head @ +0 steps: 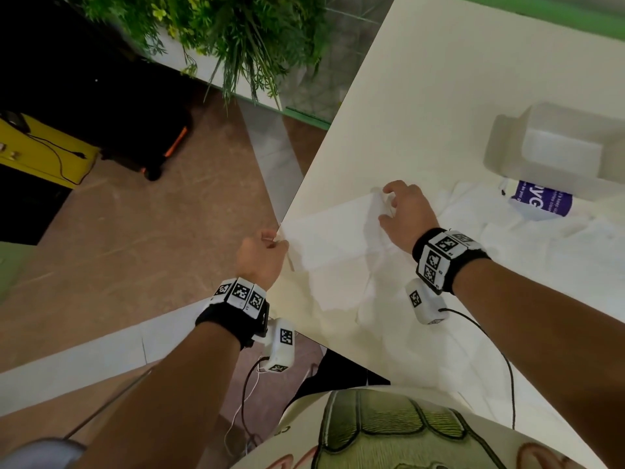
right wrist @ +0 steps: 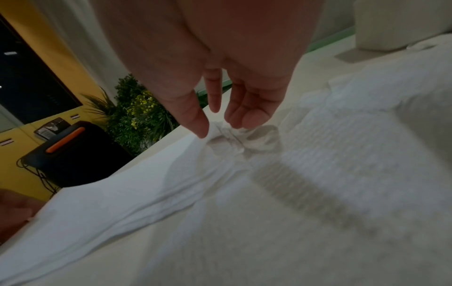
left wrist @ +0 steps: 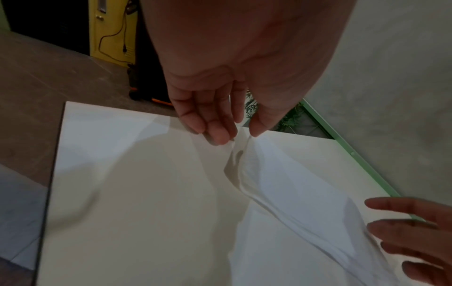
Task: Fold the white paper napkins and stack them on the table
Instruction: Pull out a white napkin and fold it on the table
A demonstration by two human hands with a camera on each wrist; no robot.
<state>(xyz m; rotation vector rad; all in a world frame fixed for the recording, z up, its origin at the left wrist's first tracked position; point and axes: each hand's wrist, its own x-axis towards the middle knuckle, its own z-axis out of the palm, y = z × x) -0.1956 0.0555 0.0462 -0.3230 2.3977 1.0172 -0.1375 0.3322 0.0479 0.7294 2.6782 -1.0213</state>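
- So the napkin was spread out on the table, stretched between our two hands at the corner of the table nearest us.
- Our left hand had its thumb and fingertips closed in a pinch on the napkin's near-left corner, right at the table edge. You could see the paper pulling up into a little ridge from that pinch.
- Our right hand sat over the far corner, fingers curled down with the tips on the paper and the thumb just beside them. Looked like a loose pinch, bunching the paper under it, though the blur made it hard to be sure how firm it was.
- More napkins lay in a rumpled heap off to the right of the right hand, with a purple pack and a clear tub beyond them. We couldn't spot a folded stack anywhere in view.
- Our take on doing this fold well: keep the edge between the hands taut but not tugged, because thin paper tears easily.
- Both corners probably wanted lifting together and laying over onto the opposite corners, so the edges matched.
- Then flat fingers along the crease, pressing from the middle outward.
- Main risk, we reckoned, was the left corner hanging off the table edge and skewing the fold.
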